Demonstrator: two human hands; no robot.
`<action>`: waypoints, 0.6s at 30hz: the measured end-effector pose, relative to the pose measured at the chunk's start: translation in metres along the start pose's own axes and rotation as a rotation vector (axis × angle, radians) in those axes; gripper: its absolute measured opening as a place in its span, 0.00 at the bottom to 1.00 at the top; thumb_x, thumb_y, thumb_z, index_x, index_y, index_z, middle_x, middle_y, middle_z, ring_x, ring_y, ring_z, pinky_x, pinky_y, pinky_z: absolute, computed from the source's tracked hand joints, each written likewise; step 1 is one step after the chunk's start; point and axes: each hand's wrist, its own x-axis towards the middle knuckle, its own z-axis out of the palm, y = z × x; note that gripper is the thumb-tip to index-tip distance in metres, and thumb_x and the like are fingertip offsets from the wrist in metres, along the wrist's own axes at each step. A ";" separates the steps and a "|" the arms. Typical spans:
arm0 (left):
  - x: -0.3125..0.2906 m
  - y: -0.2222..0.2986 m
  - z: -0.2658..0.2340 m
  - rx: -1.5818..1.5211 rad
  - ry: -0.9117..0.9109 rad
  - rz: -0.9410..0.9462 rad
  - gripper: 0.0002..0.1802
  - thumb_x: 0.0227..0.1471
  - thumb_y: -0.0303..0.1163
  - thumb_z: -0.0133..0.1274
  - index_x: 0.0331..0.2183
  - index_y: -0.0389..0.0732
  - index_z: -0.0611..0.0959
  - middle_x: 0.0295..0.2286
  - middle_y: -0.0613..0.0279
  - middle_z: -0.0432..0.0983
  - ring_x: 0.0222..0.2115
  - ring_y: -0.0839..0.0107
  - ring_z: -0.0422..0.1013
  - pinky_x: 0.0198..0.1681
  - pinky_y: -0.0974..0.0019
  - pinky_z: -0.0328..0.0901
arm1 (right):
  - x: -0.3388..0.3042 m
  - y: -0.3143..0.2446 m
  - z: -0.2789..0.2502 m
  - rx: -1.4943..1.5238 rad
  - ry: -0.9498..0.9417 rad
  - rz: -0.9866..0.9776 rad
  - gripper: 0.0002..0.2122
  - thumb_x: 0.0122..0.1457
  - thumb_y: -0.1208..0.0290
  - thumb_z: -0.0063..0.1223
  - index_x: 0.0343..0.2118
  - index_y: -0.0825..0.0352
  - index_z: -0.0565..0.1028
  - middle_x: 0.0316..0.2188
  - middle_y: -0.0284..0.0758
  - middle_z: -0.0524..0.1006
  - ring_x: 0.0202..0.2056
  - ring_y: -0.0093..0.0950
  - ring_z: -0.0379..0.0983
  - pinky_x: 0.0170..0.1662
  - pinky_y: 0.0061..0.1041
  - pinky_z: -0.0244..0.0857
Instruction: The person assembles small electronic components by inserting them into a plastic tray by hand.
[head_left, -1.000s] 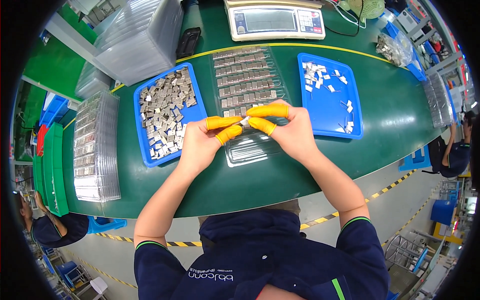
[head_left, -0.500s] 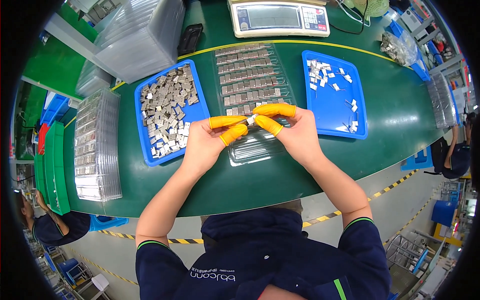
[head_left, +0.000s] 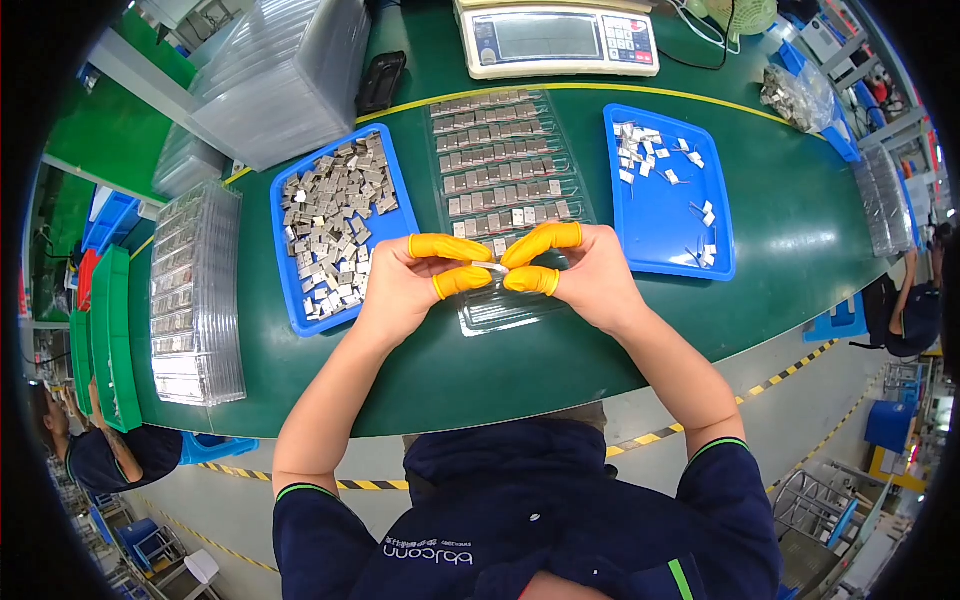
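Observation:
Over the near end of a clear plastic tray (head_left: 515, 318), my left hand (head_left: 415, 278) and my right hand (head_left: 580, 272) meet, both in yellow finger covers. Thumbs and fingertips of both are closed on a small silvery-white part (head_left: 490, 267); fingers cover most of it, so its exact kind is unclear. Rows of small metal-cased pieces with thin wires (head_left: 500, 188) fill the clear tray beyond my hands. Left of it, a blue tray (head_left: 283, 262) holds a heap of loose metal pieces (head_left: 335, 215). In the right blue tray (head_left: 655, 225) lie several small white wired pieces (head_left: 640, 148).
A digital scale (head_left: 560, 70) stands at the back. Stacked clear trays (head_left: 195, 300) rise on the left, with taller clear stacks (head_left: 275, 85) behind. Green bins (head_left: 112, 340) and a co-worker (head_left: 130, 450) are at the far left. A bagged bundle (head_left: 790, 95) lies back right.
The small part has turned from slanted to nearly level between my fingertips. My right hand has dropped slightly, and both hands now face each other more evenly.

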 end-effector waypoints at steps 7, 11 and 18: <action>-0.004 0.004 0.001 0.034 -0.013 0.001 0.12 0.36 0.17 0.61 0.29 0.31 0.80 0.29 0.55 0.77 0.31 0.71 0.74 0.39 0.69 0.69 | 0.001 0.000 0.000 0.233 -0.123 0.101 0.08 0.41 0.82 0.61 0.28 0.71 0.78 0.29 0.34 0.76 0.34 0.23 0.71 0.42 0.21 0.63; -0.007 0.003 0.003 -0.024 -0.063 -0.057 0.12 0.34 0.17 0.62 0.28 0.31 0.81 0.28 0.55 0.77 0.29 0.71 0.74 0.38 0.70 0.69 | 0.000 -0.001 -0.002 0.241 -0.184 0.083 0.08 0.40 0.83 0.60 0.27 0.72 0.78 0.28 0.34 0.76 0.33 0.23 0.71 0.40 0.20 0.64; -0.007 -0.002 0.007 -0.009 -0.029 -0.056 0.11 0.35 0.17 0.61 0.28 0.31 0.81 0.28 0.55 0.77 0.31 0.70 0.74 0.38 0.69 0.69 | -0.002 -0.001 0.001 0.204 -0.130 0.113 0.06 0.42 0.82 0.59 0.27 0.72 0.78 0.27 0.33 0.75 0.30 0.21 0.71 0.38 0.17 0.65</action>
